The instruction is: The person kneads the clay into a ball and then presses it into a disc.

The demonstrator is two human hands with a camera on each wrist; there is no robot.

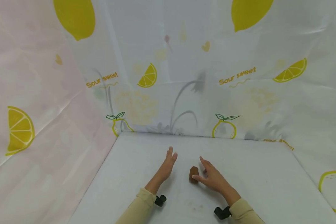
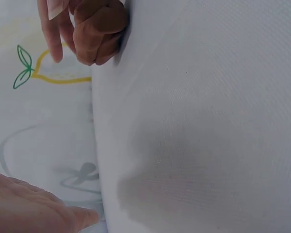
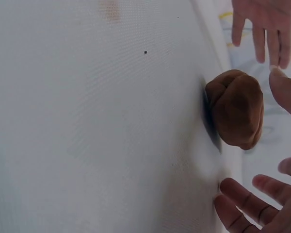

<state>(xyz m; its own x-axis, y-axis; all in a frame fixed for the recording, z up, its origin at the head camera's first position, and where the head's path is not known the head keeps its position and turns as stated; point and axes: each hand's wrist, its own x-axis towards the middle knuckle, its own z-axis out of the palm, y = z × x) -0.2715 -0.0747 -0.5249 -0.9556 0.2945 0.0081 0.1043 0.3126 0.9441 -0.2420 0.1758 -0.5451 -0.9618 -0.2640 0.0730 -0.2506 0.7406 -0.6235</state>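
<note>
A small brown lump [image 1: 193, 173], like kneaded clay, lies on the white table [image 1: 257, 177] between my hands. My right hand [image 1: 210, 179] is just right of it with its fingers spread. The thumb tip is at the lump's near side, and I cannot tell whether it touches. The right wrist view shows the lump [image 3: 237, 109] between the thumb [image 3: 286, 90] and the spread fingers [image 3: 245, 199]. My left hand [image 1: 168, 163] is a short way left of the lump, fingers straight and holding nothing. In the left wrist view the lump [image 2: 98, 34] sits at the top.
A white cloth printed with lemons and "Sour sweet" [image 1: 237, 75] hangs as a backdrop behind the table and on both sides. The table's left edge [image 1: 100, 174] runs along the pinkish side cloth. Faint stains [image 1: 196, 206] mark the tabletop near me.
</note>
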